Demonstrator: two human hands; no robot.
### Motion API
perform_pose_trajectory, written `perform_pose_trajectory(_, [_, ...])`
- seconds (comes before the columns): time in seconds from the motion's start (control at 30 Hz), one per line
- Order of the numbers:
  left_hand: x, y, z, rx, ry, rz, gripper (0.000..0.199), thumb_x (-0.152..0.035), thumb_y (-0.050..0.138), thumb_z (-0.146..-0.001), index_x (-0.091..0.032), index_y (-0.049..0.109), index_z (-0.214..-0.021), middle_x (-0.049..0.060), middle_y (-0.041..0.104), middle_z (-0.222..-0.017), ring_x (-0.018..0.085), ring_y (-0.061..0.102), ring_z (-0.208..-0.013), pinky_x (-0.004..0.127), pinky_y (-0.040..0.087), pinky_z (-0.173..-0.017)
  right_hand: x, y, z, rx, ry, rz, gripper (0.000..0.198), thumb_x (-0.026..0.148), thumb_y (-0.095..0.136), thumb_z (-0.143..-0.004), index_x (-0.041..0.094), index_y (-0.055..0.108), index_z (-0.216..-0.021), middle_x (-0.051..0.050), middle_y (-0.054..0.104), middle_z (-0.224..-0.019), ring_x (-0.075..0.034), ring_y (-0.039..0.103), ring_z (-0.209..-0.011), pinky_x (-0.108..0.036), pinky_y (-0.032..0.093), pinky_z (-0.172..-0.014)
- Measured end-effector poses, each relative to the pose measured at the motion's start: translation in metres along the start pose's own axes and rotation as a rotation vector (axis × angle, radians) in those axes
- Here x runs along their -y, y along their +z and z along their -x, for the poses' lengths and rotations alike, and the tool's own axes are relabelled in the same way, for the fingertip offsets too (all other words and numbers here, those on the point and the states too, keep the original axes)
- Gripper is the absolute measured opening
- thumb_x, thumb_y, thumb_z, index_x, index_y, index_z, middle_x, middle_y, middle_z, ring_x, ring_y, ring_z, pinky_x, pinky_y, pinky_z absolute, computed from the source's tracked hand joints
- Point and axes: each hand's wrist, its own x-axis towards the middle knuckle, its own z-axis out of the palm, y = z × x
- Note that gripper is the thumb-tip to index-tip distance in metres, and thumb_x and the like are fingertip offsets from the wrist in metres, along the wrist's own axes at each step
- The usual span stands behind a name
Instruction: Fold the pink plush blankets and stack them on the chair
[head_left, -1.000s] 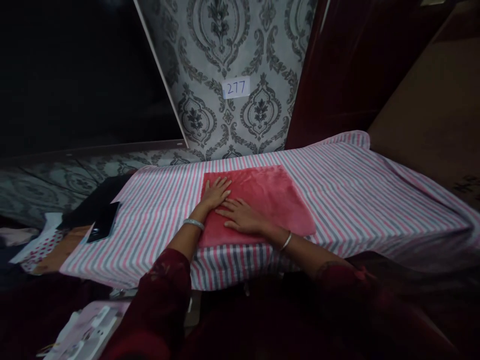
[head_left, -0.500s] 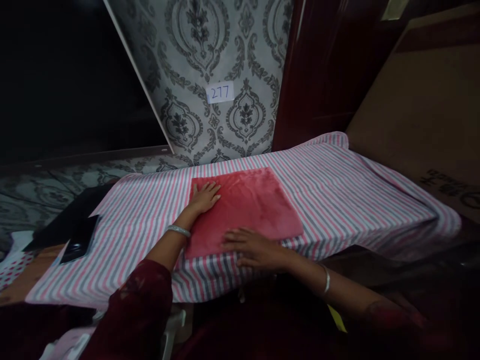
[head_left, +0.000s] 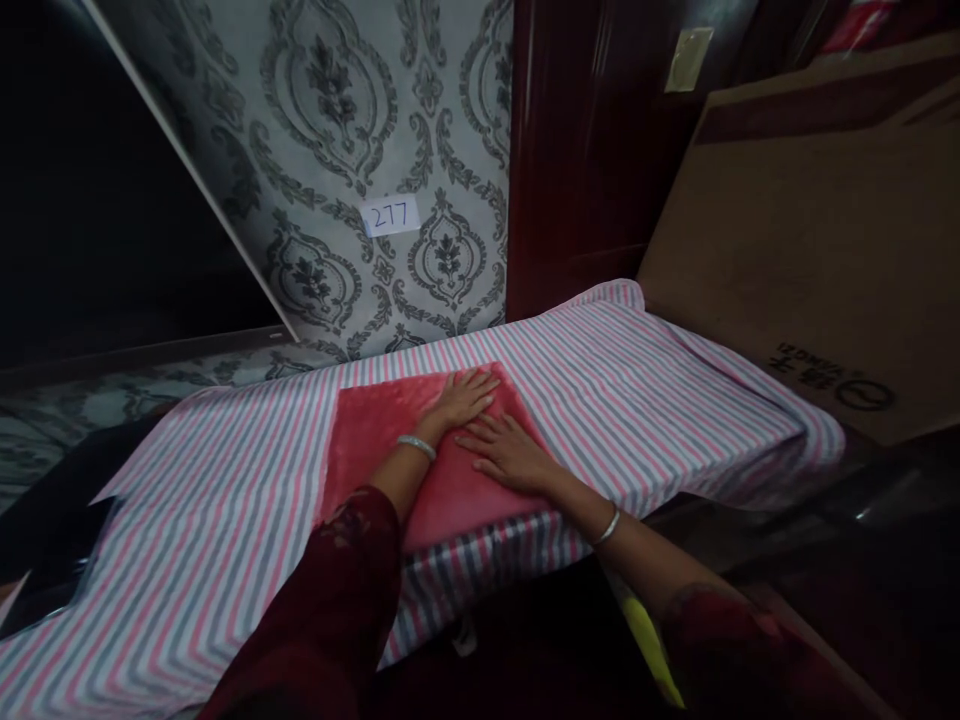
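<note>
A red plush cloth (head_left: 457,500), roughly square, lies flat on a table draped with a pink, grey and white striped tablecloth (head_left: 652,400). My left hand (head_left: 463,400) rests flat on the cloth near its far edge, fingers spread and pointing right. Just below and to the right, my right hand (head_left: 510,455) presses flat on the same cloth, its fingers stretched toward the left hand. The two hands are close together. Neither one grasps anything. A bracelet shows on each wrist.
A large dark screen (head_left: 112,200) stands at the left, and a cardboard box (head_left: 810,250) leans at the right. A dark glossy flat object (head_left: 64,570) lies at the left end of the table. Behind is patterned wallpaper with a paper label (head_left: 391,214) reading 277.
My left hand has slid from the cloth's left side toward its far right. My right hand has moved from the near edge farther up the cloth. The camera view has turned right.
</note>
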Motion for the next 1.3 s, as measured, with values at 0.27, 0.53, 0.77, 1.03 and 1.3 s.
perform_pose_trajectory(0.27, [0.010, 0.011, -0.003, -0.055, 0.019, 0.016, 0.055, -0.045, 0.031, -0.106, -0.036, 0.037, -0.160, 0.001, 0.029, -0.171, 0.028, 0.015, -0.160, 0.061, 0.008, -0.127, 0.016, 0.010, 0.040, 0.000, -0.025, -0.060, 0.059, 0.053, 0.048, -0.104, 0.037, 0.037, -0.160, 0.000, 0.029, -0.170, -0.034, 0.014, -0.159, -0.065, 0.017, -0.124])
perform_pose_trajectory(0.53, [0.006, 0.010, -0.001, -0.056, 0.012, -0.002, 0.056, -0.047, 0.029, -0.106, -0.035, 0.034, -0.161, 0.001, 0.026, -0.172, 0.028, 0.012, -0.161, 0.060, 0.005, -0.128, 0.042, 0.026, 0.094, -0.008, -0.005, -0.089, 0.070, 0.047, 0.062, -0.098, 0.036, 0.033, -0.162, -0.001, 0.024, -0.171, -0.033, 0.009, -0.160, -0.067, 0.015, -0.124])
perform_pose_trajectory(0.77, [-0.001, -0.013, 0.012, -0.063, -0.001, 0.052, 0.059, -0.050, 0.027, -0.106, -0.032, 0.031, -0.163, 0.001, 0.027, -0.171, 0.026, 0.017, -0.160, 0.058, 0.007, -0.129, 0.030, -0.008, 0.097, -0.093, -0.067, -0.223, 0.052, 0.044, 0.051, -0.104, 0.025, 0.052, -0.152, -0.012, 0.053, -0.155, -0.030, 0.039, -0.151, -0.059, 0.032, -0.121])
perform_pose_trajectory(1.03, [0.048, -0.035, 0.085, -0.103, -0.071, 0.073, 0.059, -0.052, 0.023, -0.107, -0.031, 0.035, -0.161, 0.002, 0.033, -0.169, 0.024, 0.022, -0.158, 0.055, 0.005, -0.129, 0.046, -0.026, -0.013, -0.074, -0.266, -0.218, 0.049, 0.043, 0.047, -0.106, 0.023, 0.054, -0.151, -0.010, 0.049, -0.159, -0.027, 0.036, -0.152, -0.053, 0.027, -0.126])
perform_pose_trajectory(1.3, [0.063, 0.005, 0.111, -0.094, -0.186, -0.058, 0.056, -0.044, 0.028, -0.107, -0.033, 0.031, -0.162, 0.002, 0.022, -0.173, 0.025, 0.013, -0.161, 0.061, 0.005, -0.127, 0.074, 0.019, -0.034, 0.094, -0.309, -0.121, 0.061, 0.054, 0.047, -0.105, 0.031, 0.039, -0.160, -0.008, 0.031, -0.169, -0.030, 0.019, -0.158, -0.061, 0.011, -0.126])
